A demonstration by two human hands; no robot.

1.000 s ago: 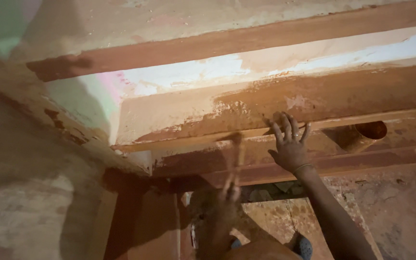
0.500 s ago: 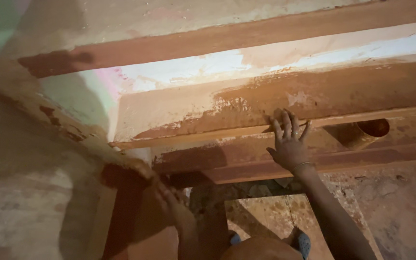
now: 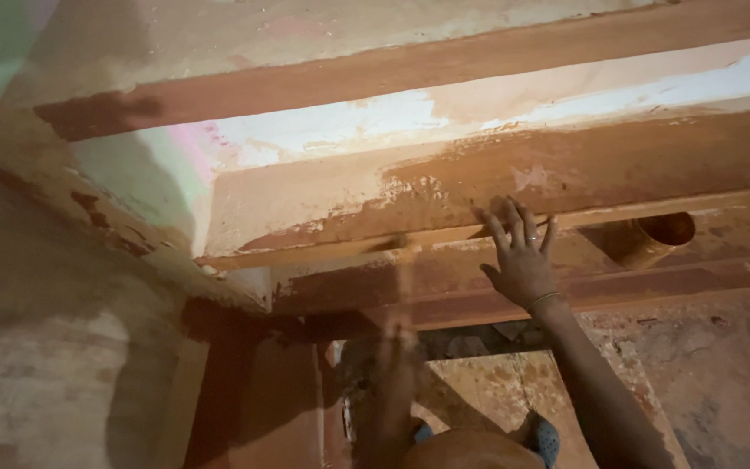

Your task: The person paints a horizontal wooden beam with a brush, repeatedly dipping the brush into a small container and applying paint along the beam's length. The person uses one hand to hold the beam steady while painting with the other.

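Your right hand (image 3: 521,260) is flat on the rusty brown beam (image 3: 514,187) overhead, fingers spread wide, holding nothing; thin bangle at the wrist. Your left hand (image 3: 397,347) is below it, blurred, w/ a thin stick-like tool (image 3: 403,278) reaching up to the beam's lower edge; can't tell the grip. Right of the spread hand, a brown pipe end (image 3: 657,236) sticks out under the beam; inside too dark to see. Plastered wall (image 3: 36,347) at left.

Round orange pipe end (image 3: 661,233) under boards, rough plastered wall (image 3: 36,365), blue sandals (image 3: 547,439) below
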